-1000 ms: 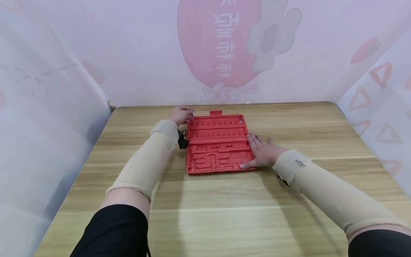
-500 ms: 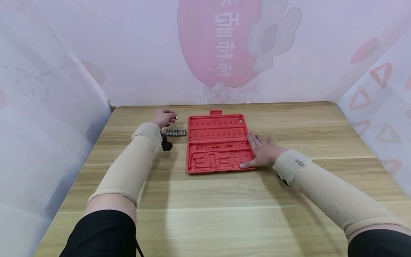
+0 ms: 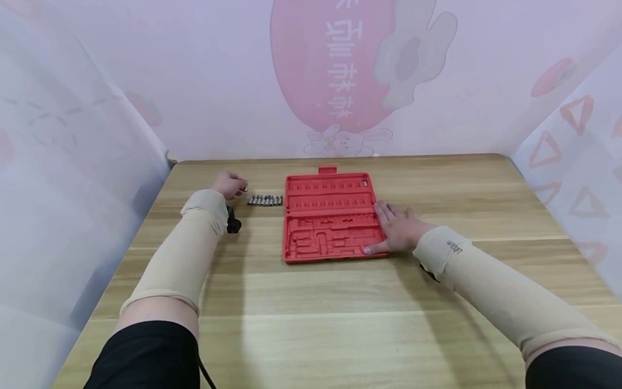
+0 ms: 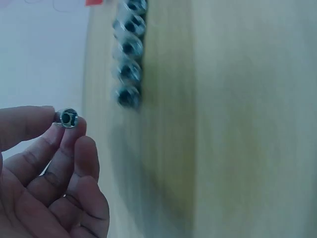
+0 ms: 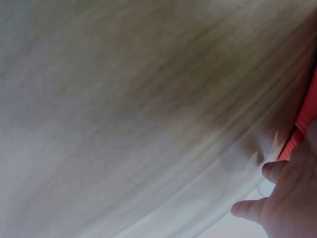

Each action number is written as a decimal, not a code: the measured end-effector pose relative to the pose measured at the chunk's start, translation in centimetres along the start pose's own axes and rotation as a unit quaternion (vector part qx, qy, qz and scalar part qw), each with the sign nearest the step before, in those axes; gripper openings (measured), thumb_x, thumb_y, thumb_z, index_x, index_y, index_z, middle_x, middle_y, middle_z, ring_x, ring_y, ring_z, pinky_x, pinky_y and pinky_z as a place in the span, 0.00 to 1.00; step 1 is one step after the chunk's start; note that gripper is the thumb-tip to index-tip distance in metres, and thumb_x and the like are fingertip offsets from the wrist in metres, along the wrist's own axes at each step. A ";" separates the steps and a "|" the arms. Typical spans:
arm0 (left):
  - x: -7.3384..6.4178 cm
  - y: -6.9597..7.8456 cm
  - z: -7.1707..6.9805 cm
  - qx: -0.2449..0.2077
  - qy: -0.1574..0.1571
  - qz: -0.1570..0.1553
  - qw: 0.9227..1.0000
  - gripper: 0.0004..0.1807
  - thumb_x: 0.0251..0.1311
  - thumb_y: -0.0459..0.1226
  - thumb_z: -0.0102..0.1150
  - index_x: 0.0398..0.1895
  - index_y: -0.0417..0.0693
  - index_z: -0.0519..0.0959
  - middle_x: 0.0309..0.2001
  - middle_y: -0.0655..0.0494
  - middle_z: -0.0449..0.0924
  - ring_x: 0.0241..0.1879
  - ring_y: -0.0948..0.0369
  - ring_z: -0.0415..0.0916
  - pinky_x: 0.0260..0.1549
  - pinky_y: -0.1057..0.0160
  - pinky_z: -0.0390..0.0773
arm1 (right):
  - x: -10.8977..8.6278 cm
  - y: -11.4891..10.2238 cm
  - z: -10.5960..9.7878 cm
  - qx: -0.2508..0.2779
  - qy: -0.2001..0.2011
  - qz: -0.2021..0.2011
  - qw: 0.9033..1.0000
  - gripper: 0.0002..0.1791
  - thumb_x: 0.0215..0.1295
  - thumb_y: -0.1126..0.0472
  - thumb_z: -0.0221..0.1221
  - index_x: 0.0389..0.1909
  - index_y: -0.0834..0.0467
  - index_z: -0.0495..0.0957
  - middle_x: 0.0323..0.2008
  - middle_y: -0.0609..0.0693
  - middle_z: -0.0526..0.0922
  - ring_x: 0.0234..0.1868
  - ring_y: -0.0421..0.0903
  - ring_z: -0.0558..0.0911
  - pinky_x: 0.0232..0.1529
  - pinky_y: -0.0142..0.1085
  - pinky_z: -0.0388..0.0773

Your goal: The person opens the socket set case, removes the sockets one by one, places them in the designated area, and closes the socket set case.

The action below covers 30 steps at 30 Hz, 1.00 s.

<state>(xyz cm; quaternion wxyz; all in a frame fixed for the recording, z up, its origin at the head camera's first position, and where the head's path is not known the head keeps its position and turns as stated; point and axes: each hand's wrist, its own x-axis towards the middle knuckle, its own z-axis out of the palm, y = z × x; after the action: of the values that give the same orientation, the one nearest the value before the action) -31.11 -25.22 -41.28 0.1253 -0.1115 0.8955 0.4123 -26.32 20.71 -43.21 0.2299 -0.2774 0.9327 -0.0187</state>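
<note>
My left hand (image 3: pixel 229 185) pinches a small metal socket (image 4: pixel 69 118) between thumb and fingertips, its hollow end facing the left wrist camera. Just right of that hand, a row of several similar sockets (image 3: pixel 265 201) stands on the table, close to the case's left side. The red tool case (image 3: pixel 335 235) lies unfolded flat, its moulded slots facing up. One small metal piece (image 3: pixel 365 182) sits in its far right corner. My right hand (image 3: pixel 400 231) rests on the case's right edge with fingers spread, thumb over the near corner.
The wooden table (image 3: pixel 340 319) ends at the back against a pale printed curtain (image 3: pixel 218 81). More printed cloth hangs along the left and right sides. A black cable (image 3: pixel 208 373) hangs by my left sleeve.
My left hand has moved left from the case's far left corner, past the row of sockets and slightly nearer, uncovering the row. My right hand and the case have stayed in place.
</note>
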 end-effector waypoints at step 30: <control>-0.8 0.2 0.3 0.196 -0.052 0.012 0.979 0.12 0.71 0.37 0.55 0.38 0.34 0.81 0.30 0.50 0.79 0.28 0.57 0.74 0.33 0.57 0.77 | 0.2 0.1 0.1 0.015 -0.005 0.001 1.000 0.74 0.58 0.17 0.53 0.81 0.67 0.30 0.82 0.63 0.30 0.80 0.65 0.37 0.71 0.71 0.36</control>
<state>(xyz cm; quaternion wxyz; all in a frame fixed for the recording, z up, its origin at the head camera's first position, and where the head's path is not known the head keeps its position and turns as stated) -30.40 -24.74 -41.10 0.1857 -0.0521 0.9525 0.2357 -26.47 20.72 -43.35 0.2385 -0.2731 0.9314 -0.0308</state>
